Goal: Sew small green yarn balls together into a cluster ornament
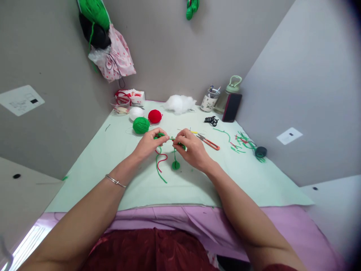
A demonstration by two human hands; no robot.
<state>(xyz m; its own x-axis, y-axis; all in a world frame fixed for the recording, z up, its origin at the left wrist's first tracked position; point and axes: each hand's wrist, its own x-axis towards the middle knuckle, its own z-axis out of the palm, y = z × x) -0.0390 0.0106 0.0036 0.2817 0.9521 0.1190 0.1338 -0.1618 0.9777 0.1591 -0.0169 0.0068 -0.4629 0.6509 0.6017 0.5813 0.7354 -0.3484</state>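
Note:
My left hand is closed, pinching green yarn over the middle of the table. Close beside it, my right hand is also closed in a pinch on the same yarn, and its fingers partly hide a small green-and-red piece. A green tail and a red tail of yarn trail below my left hand. Beneath my right fingers, a green strand runs down to a small round green piece that looks crocheted.
Green, red and white yarn balls sit behind my left hand. Orange-handled thread snips lie right of my right hand. White stuffing, a bottle, a phone and yarn scraps are farther out.

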